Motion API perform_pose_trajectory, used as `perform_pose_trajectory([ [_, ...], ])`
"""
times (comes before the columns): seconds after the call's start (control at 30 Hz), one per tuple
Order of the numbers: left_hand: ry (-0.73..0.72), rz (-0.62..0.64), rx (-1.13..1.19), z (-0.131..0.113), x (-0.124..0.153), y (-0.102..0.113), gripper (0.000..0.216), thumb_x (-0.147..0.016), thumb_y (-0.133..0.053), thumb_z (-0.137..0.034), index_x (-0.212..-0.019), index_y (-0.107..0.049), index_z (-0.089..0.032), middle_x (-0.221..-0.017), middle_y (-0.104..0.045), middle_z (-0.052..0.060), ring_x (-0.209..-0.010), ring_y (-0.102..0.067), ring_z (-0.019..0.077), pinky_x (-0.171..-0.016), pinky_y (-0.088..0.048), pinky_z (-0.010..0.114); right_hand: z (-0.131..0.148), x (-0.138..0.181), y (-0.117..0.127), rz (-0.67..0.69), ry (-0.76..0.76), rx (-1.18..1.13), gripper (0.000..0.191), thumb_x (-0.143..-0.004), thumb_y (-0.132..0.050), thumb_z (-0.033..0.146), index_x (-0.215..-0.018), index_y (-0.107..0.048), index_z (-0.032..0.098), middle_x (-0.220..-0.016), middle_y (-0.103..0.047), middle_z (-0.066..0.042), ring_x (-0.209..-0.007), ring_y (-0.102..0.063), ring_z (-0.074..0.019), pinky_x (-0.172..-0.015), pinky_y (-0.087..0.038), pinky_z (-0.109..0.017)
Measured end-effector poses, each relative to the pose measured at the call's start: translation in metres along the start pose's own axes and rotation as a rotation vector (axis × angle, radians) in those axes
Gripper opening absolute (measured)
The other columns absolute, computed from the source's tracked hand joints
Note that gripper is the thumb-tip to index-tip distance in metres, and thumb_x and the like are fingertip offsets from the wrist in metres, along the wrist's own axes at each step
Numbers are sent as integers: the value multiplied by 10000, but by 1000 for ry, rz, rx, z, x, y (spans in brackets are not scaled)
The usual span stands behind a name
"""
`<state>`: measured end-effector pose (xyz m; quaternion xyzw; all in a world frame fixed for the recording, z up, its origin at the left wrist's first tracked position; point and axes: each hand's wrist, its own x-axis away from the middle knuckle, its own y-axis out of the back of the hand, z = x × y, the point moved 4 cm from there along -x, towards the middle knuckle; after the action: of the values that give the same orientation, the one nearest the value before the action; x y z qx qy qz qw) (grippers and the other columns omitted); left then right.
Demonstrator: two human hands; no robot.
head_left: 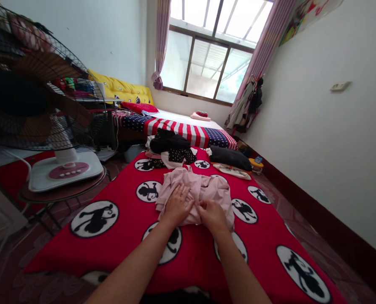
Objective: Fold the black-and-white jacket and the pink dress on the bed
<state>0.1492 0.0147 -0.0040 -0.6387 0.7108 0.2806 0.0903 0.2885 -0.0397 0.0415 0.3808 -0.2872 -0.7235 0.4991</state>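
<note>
A pale pink garment (200, 190) lies crumpled on a red blanket (121, 236) printed with white circles holding black figures. My left hand (177, 207) rests flat on the garment's near left part, fingers spread. My right hand (211, 215) sits just beside it on the garment's near edge, its fingers bent and pinching the cloth. Both forearms reach in from the bottom of the view.
Beyond the garment lie a heap of black and spotted clothes (171, 147) and a dark folded item (228, 157). A large fan (42, 109) stands on a small round table at the left. A striped, starred bed (181, 128) lies under the window; a white wall runs along the right.
</note>
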Motion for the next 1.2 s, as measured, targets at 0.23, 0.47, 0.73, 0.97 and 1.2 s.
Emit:
perform_pose_trajectory([
  [0.23,-47,3,-229,2,1,-6,506,-745,-682,-347,-1234,-614,-238,-1443,-454,105,-1391,-274,364,-1152,-175,511,-10,-10,-18,-58,42,104,191,-846,-529,302,-946,-662,209,-890,-712,-76,-805,-650,-225,-658,-383,-288],
  [0.47,-71,37,-508,-4,2,-9,497,-813,-595,-362,-1269,-589,-165,-1424,-474,130,-1374,-314,354,-1123,-267,504,-14,-7,-32,-65,37,84,192,-885,-472,247,-923,-642,165,-944,-688,-128,-821,-647,-222,-686,-391,-283],
  [0.73,-134,71,-671,-25,-12,-8,293,-873,-504,-245,-1108,-661,-165,-1266,-584,129,-1197,-511,297,-1016,-409,438,-26,-34,5,-19,83,-209,318,-896,-464,349,-660,-614,197,-637,-661,-17,-557,-595,-144,-557,-406,-233],
  [0.97,-82,152,-425,-56,-31,-39,258,-860,-552,-269,-1094,-630,-195,-1060,-662,73,-967,-624,224,-849,-479,329,-87,-109,57,-105,-137,-315,252,-751,-597,243,-985,-627,154,-1029,-674,-93,-691,-622,-145,-610,-481,-257],
  [1.2,93,153,-388,-39,-25,-51,431,-765,-676,-335,-1174,-607,-215,-1138,-660,71,-1026,-621,250,-880,-463,349,-98,-139,48,287,-234,-341,482,-578,-716,133,-1053,-635,158,-926,-697,-62,-467,-539,-66,-447,-427,-206],
])
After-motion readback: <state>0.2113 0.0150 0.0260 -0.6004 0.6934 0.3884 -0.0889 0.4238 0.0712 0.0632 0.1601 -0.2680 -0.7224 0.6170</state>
